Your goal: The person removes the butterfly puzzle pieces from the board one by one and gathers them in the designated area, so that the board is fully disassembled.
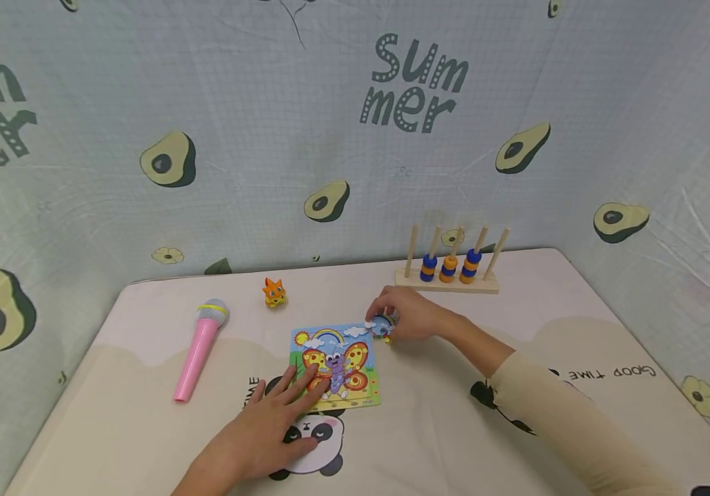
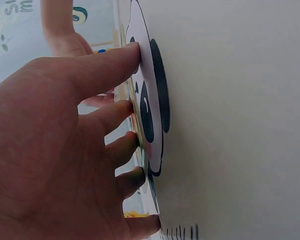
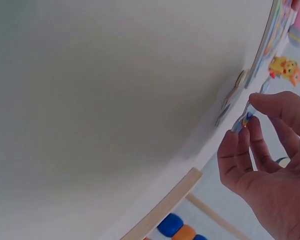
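Note:
A square butterfly puzzle [image 1: 336, 365] lies on the table in the head view. My left hand [image 1: 271, 424] is spread flat, its fingertips resting on the puzzle's lower left part and its thumb over the printed panda [image 1: 320, 451]. At the puzzle's upper right corner, my right hand [image 1: 407, 313] pinches a small blue puzzle piece [image 3: 246, 117] between thumb and fingertips. The right wrist view shows this piece tilted, nearly edge-on, held above the table. Below it, beside the puzzle's edge, lies another flat piece [image 3: 235, 90].
A wooden bead counter [image 1: 448, 282] with blue and orange beads stands at the back right. Behind the puzzle sits a small orange and yellow toy figure [image 1: 274, 293]. A pink toy microphone [image 1: 200, 351] lies on the left. Patterned cloth walls [image 1: 256, 103] rise behind the table.

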### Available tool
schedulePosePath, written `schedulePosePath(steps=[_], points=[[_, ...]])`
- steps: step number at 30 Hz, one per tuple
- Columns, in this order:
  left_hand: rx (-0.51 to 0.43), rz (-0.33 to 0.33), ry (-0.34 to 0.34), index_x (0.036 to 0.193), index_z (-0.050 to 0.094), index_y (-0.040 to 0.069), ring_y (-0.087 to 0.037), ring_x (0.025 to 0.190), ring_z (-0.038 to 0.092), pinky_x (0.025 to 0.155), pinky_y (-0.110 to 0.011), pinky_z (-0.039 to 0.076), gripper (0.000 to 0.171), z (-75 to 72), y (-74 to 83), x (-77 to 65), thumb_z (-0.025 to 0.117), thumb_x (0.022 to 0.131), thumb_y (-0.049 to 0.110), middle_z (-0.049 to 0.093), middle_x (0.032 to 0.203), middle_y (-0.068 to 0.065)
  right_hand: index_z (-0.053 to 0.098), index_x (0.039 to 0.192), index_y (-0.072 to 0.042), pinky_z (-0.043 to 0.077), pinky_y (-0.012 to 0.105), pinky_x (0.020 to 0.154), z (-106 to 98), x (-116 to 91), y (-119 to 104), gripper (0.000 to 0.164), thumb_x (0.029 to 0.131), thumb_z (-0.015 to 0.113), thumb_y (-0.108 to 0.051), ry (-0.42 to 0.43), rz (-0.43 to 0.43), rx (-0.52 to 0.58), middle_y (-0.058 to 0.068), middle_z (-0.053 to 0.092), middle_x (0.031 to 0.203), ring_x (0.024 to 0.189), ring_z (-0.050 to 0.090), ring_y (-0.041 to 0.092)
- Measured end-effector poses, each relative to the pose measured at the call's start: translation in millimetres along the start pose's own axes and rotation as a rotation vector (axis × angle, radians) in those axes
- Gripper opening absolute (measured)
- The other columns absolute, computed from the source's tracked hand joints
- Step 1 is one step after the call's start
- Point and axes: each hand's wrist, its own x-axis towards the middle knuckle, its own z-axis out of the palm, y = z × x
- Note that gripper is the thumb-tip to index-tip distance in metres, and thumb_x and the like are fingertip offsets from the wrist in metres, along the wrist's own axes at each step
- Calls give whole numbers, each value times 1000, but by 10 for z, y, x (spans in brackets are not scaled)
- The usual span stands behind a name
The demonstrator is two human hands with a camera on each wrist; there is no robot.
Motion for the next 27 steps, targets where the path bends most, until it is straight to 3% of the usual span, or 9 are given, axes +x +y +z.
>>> schedulePosePath(steps=[14, 27], points=[[-5, 5, 4, 163, 37, 29, -41, 161, 18, 118, -80, 14, 80, -1, -11, -17, 71, 94, 49, 26, 174, 1, 76, 116, -15, 53, 37, 89, -115, -193, 193, 47, 75, 74, 9, 0, 32, -40, 5, 65, 111, 104, 61, 23], [1, 5, 2, 163, 36, 28, -41, 161, 18, 118, -80, 14, 81, -11, -13, -26, 71, 94, 49, 27, 173, 0, 75, 111, -14, 52, 39, 89, -126, -253, 317, 47, 72, 72, 12, -20, 67, -35, 6, 64, 107, 100, 59, 24]])
